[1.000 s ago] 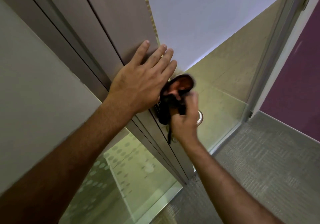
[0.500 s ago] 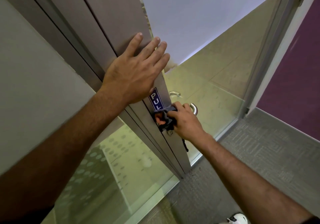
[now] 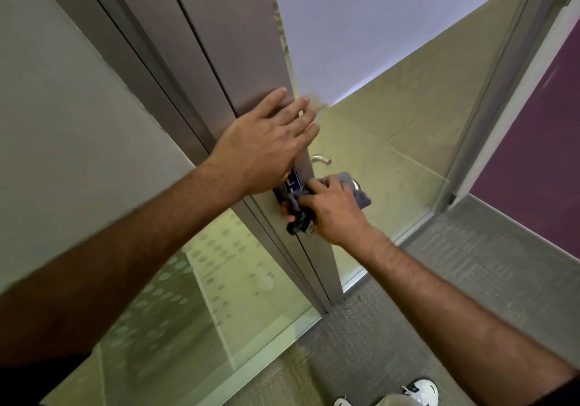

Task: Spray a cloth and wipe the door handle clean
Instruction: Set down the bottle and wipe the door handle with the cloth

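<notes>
1. Right hand (image 3: 337, 209) has its grip closed around the dark cloth (image 3: 361, 190), bunched tight, with a tail of fabric hanging just below the knuckles; left hand (image 3: 266, 151) is spread flat, gripping nothing, palm pressed on the door (image 3: 226, 45) edge just above and to the left of that grip.

2. Change from a second ago: the cloth was up, loose and blurred in mid-swing; now it has dropped and wrapped over the door handle (image 3: 356, 183); the left hand has slid down the door and covers most of the blue sign (image 3: 292, 184) that read clearly half a second back.

3. Meaning, as I judge it: spraying is behind us and the wipe is under way; the bracing hand keeps the door from swinging.

4. Handle position: it sits directly under the grip, almost wholly hidden by cloth; only a sliver of metal shows just right of the fingers (image 3: 317, 187); a second curved metal piece (image 3: 321, 158) lies bare just above the grip, apart from the cloth.
</notes>
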